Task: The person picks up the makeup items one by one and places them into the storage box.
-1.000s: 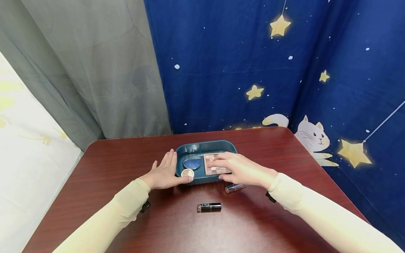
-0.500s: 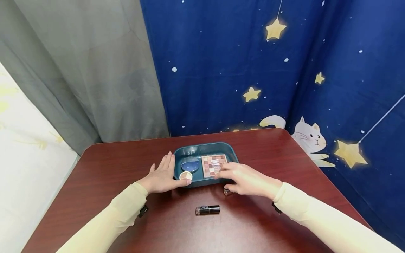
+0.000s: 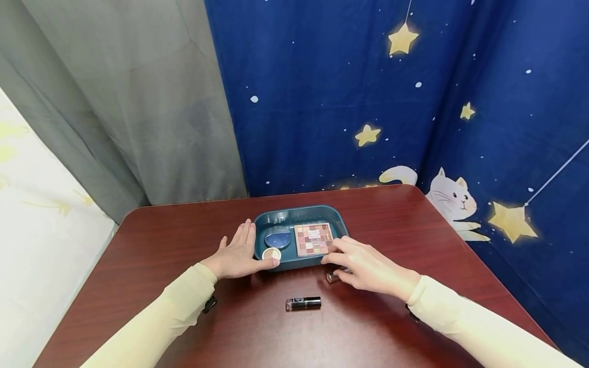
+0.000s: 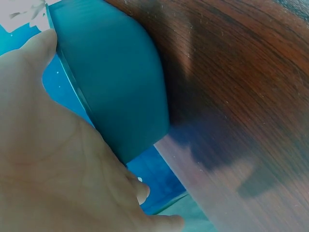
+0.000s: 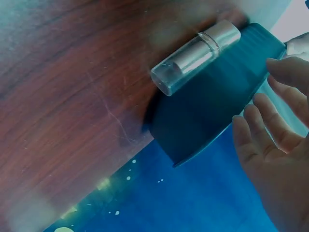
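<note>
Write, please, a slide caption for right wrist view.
Right hand near a teal tray, a silvery tube on the table.

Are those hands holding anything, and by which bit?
Nothing looks gripped: the left hand just rests with straight fingers along the left end of the tray; the right hand, near its right end, holds nothing.

Right hand (image 3: 371, 269): I've drawn it back off the palette (image 3: 313, 240) to the right end of the tray (image 3: 294, 262).
Palette: now almost wholly uncovered.
Tube (image 3: 331, 277): more hidden behind my hand than a second ago.
</note>
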Available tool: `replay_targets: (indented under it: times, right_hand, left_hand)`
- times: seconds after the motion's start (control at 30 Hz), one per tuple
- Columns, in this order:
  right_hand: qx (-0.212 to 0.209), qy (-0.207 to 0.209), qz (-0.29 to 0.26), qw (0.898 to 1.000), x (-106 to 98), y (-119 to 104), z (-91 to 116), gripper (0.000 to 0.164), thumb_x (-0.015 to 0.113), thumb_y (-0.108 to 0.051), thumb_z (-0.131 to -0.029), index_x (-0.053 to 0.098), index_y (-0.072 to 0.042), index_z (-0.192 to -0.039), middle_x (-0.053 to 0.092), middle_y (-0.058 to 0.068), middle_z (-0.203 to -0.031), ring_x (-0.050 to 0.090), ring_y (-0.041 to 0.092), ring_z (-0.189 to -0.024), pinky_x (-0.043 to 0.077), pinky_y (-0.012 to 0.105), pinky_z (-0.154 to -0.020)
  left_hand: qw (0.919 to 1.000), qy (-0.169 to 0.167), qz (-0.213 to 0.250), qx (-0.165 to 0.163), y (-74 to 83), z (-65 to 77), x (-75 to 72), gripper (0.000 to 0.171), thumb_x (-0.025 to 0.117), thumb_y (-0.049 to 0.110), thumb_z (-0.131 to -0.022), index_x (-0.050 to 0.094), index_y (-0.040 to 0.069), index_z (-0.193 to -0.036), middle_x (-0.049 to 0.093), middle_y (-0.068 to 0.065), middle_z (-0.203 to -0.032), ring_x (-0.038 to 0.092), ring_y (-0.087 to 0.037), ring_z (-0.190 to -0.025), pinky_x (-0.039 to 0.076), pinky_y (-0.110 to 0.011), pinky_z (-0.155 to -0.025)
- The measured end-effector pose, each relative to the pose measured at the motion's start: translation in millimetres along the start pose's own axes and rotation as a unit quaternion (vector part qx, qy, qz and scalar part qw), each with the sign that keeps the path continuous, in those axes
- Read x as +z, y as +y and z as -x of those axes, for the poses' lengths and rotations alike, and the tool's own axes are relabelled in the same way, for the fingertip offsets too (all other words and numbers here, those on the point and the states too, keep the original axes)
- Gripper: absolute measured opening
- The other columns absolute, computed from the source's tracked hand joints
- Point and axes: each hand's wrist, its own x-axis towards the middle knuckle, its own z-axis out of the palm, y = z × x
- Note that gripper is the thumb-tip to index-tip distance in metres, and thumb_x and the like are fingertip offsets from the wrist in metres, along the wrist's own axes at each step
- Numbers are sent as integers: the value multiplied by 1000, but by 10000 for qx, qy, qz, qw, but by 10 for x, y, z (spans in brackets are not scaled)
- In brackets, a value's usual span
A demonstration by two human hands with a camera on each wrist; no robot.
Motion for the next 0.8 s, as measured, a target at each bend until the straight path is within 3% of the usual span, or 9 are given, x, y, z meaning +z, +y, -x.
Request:
replay_targets:
  times: [0.2,0.5,0.8]
  right_hand:
    - [-95,-13,99,9999,52,-10,64,30,77,-15,-88,71,-25,-116,56,-9,-107,52,8,-95,53,28,-71]
    - [-440,22,697,9966,95,0,106,30,78,-16,-87,73,-20,-116,60,-6,-104,59,9,-88,55,28,-66]
    - [-349,-267,631,9970,234,42,209,29,78,-17,-87,70,-24,-115,60,-10,-103,60,6,-86,54,28,-65]
  left_hand:
    - [10000,-38,-24,0,-1,-3,0,126,53,82,-81,5,-4,-159,-2,-20,-167,3,-38,-153,6,-71,-112]
    - [10000,-24,-8,-6,3,3,-26,125,54,81,-82,5,-5,-159,-2,-20,-167,3,-38,-153,6,-71,-112]
    - [10000,-13,-55,-31,7,-4,2,126,53,83,-81,5,-5,-159,-1,-20,-167,3,-38,-153,7,-71,-113]
